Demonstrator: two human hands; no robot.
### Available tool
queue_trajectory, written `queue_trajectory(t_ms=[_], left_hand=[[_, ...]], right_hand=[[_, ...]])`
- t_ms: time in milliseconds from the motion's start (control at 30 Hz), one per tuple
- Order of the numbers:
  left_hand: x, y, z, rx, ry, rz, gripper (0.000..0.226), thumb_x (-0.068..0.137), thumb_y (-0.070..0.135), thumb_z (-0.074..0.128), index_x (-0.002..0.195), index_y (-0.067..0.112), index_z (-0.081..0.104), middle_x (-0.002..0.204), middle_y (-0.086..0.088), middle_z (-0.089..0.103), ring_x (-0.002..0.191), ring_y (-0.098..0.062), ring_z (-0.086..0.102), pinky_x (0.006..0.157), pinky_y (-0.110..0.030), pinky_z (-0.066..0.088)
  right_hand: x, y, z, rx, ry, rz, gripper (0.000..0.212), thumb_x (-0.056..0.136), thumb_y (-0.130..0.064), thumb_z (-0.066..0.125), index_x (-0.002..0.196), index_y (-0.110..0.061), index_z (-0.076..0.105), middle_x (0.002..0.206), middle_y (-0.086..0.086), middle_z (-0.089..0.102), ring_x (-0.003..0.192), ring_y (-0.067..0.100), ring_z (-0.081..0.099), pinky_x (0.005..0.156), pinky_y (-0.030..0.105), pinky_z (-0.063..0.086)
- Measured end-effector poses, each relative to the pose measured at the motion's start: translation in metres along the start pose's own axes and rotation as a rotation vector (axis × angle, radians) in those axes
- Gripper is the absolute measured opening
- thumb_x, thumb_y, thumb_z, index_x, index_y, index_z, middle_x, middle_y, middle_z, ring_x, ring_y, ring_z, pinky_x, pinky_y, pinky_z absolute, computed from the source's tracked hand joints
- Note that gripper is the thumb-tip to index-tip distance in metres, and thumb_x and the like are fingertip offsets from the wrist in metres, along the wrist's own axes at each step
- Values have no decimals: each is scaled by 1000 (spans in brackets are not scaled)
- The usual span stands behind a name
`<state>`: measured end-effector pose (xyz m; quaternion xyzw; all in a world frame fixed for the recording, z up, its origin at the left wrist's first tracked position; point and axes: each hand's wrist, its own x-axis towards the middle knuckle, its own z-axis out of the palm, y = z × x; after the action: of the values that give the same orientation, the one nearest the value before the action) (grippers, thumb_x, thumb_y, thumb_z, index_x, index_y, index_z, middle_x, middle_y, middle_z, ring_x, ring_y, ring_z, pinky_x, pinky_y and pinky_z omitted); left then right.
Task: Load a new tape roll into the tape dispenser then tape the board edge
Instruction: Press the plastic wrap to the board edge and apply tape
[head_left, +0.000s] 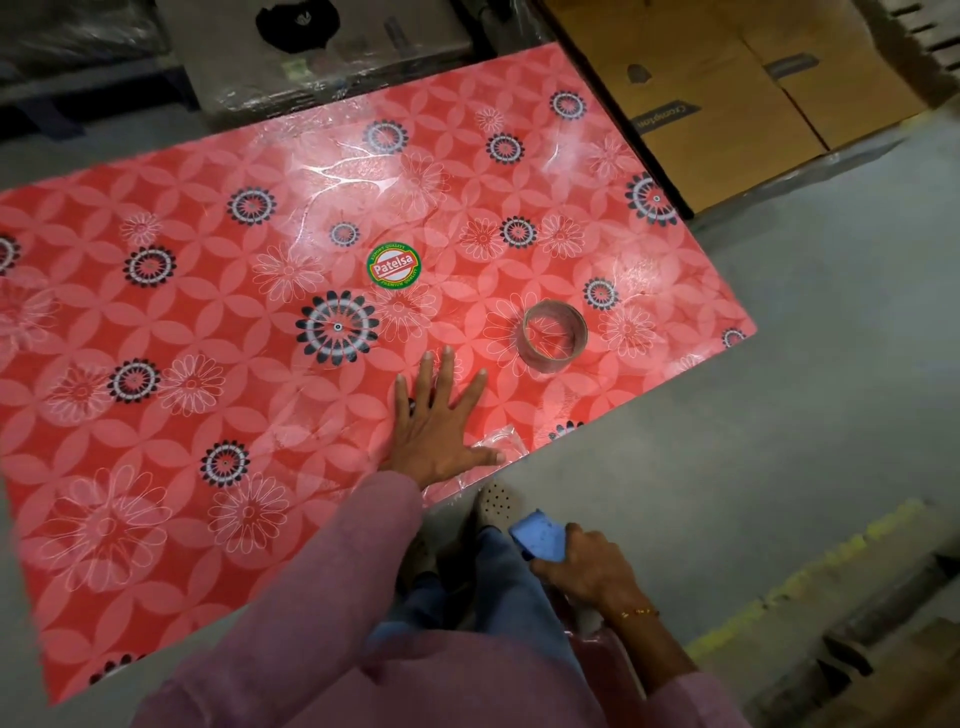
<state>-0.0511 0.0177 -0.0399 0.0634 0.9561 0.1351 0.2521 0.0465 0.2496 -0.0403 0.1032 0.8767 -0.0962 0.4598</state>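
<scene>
From the head camera I see a grey concrete floor (779, 364) with brown cardboard boxes (727, 93) stacked at the far right and dark, plastic-wrapped goods along the top edge. Lying across most of the view is the board (208, 338), a large flat panel in glossy red with a pattern of pale petal shapes, white outline flowers and black-and-white round flowers. Its surface is wrapped in clear film that catches the light in wrinkled streaks. A round green, red and white sticker (394, 264) reading "Patelsa" sits near the middle.

The tape roll (554, 335) lies on the board near its right-hand end, a thin ring that looks clear or brownish, with the red pattern showing through its open centre.

My left hand (441, 426) lies flat on the board close to the near edge, fingers (427, 371) straight and spread wide, thumb pointing toward a loose bit of clear film (501, 441) at the edge. It holds nothing. The tape roll is just beyond it to the right, not touching.

My right hand (584, 569) is off the board, low over my lap, its fingers curled round a blue object (540, 535); I cannot tell whether that is the dispenser. A thin gold bracelet (640, 613) is on that wrist. Pink sleeves, blue jeans and a perforated pale shoe (498, 501) fill the bottom.
</scene>
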Motion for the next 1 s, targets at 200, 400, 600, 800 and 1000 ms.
queue_trajectory(t_ms=[200,400,600,800,1000], left_hand=[[-1,-2,-6,-58,-43,30,112,75,84,49,152,41,-18,153,-7,-47,138,-35,-45,110,-60,-24],[-10,-10,-26,-207,21,96,71,88,58,58,151,39,31,167,-1,0,153,-32,-4,121,-60,8],[-40,4,-29,-768,-101,115,27,98,35,58,118,21,69,114,0,71,105,-20,67,97,-42,53],[-52,15,-54,-1245,-468,-82,45,87,65,57,108,25,62,109,-11,71,90,-24,73,85,-36,59],[-54,7,-73,-1387,-288,-110,29,87,47,70,88,18,70,76,-10,67,69,-22,68,68,-29,58]], right_hand=[[-12,23,-18,559,-51,22,55,70,-54,74,105,-16,54,97,3,69,88,21,68,78,36,52],[-41,23,-67,1046,-324,-180,21,92,-23,69,77,-9,68,69,9,60,50,13,56,49,23,46],[-50,15,-92,1093,-425,-230,31,79,-35,74,85,-5,71,73,12,62,53,16,56,48,24,47],[-47,-13,-118,1060,-485,-280,42,56,-40,87,80,-8,77,70,11,67,52,16,60,47,25,50],[-29,-59,-152,820,-539,-430,57,68,-45,82,100,1,74,86,19,66,68,24,60,62,34,46]])
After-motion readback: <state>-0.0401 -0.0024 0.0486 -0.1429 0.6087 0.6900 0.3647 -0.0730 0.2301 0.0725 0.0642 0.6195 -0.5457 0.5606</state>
